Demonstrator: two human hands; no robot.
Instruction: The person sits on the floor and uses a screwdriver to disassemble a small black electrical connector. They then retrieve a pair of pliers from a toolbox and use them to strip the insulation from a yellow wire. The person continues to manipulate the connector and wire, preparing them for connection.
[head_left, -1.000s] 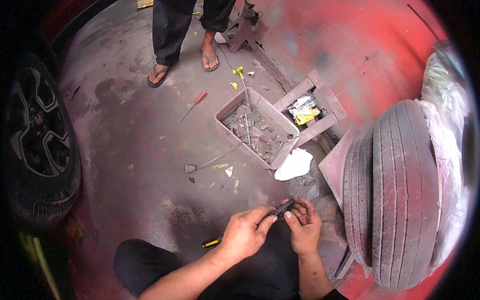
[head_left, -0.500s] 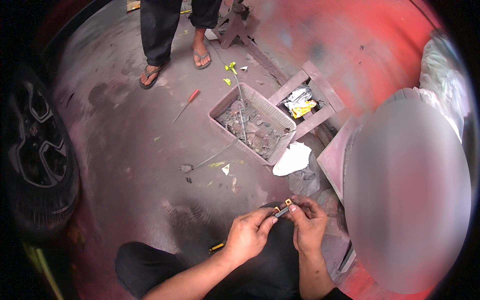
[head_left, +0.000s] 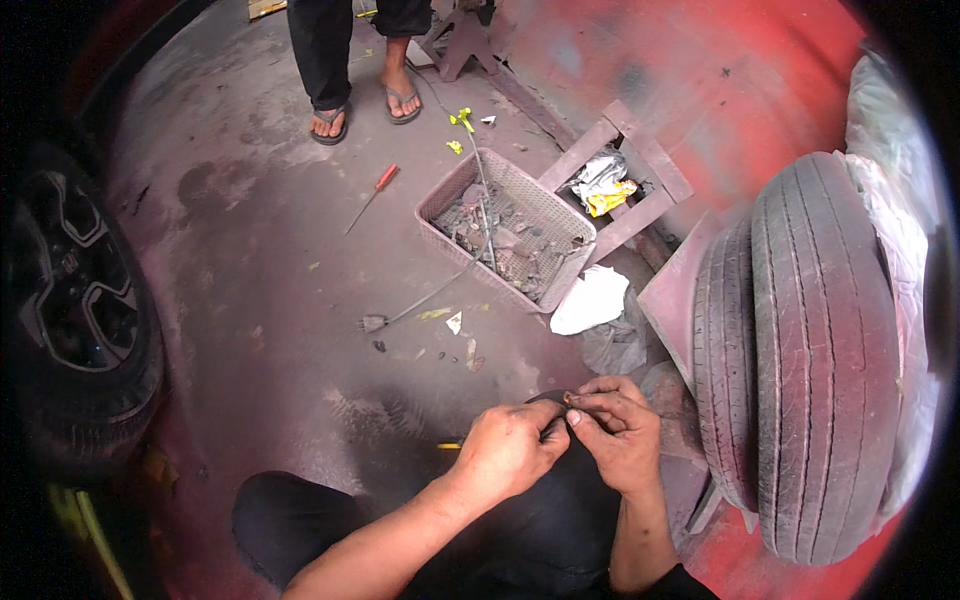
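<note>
Close together above my dark-clothed lap, my left hand (head_left: 515, 447) and my right hand (head_left: 615, 430) meet at the fingertips. Between them is a small part (head_left: 569, 398) with a brass-coloured end; the fingers cover nearly all of it. The left fingers are curled, with the thumb pressed against them. Thumb and fingers of the right hand pinch at the brass-coloured end. Beside my left wrist a thin yellow object (head_left: 449, 446) shows, partly hidden by the arm.
Ahead, a plastic basket (head_left: 432, 233) holds debris, with a plugged cord (head_left: 425, 300) across it. A red-handled screwdriver (head_left: 373, 197) lies left of it. Tyres (head_left: 825, 360) stand at right, a wheel (head_left: 85, 290) at left. Someone's sandalled feet (head_left: 402, 100) are at the back.
Earlier the part showed a grey body with two brass-coloured ends; now my fingers cover most of it. The other person's foot on the left has shifted back and to the right.
</note>
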